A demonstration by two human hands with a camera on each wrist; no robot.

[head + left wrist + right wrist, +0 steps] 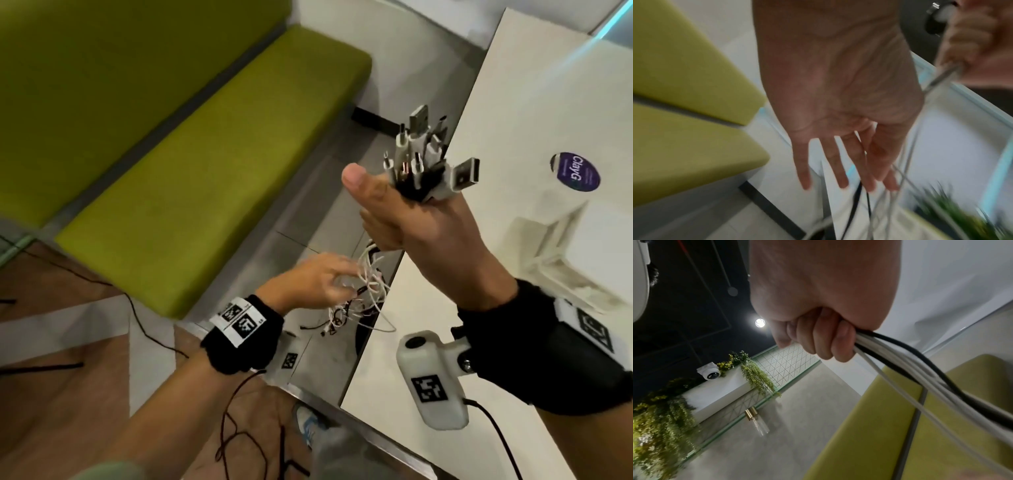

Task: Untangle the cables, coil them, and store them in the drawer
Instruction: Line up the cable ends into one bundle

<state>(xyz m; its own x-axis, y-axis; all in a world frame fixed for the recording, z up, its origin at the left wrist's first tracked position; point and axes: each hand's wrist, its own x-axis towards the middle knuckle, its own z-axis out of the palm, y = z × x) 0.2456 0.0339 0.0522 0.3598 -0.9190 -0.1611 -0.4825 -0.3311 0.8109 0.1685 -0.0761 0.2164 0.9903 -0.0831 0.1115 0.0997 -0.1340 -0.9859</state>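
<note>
Item: bundle of white and black plastic-sheathed cables [368,291], plug ends fanned upward, strands hanging beside the white desk [534,102] edge into a loose tangle above the floor. Right hand [421,222]: grip fisted round the bundle just below the plugs. Left hand [315,281]: grip spread, fingers raking the tangle. Advice: hold the plugs firm; comb downward strand by strand, without yanking. The right wrist view alone shows curled fingers [824,340] clamping the strands; the head view alone shows the plugs. Drawer unseen.
</note>
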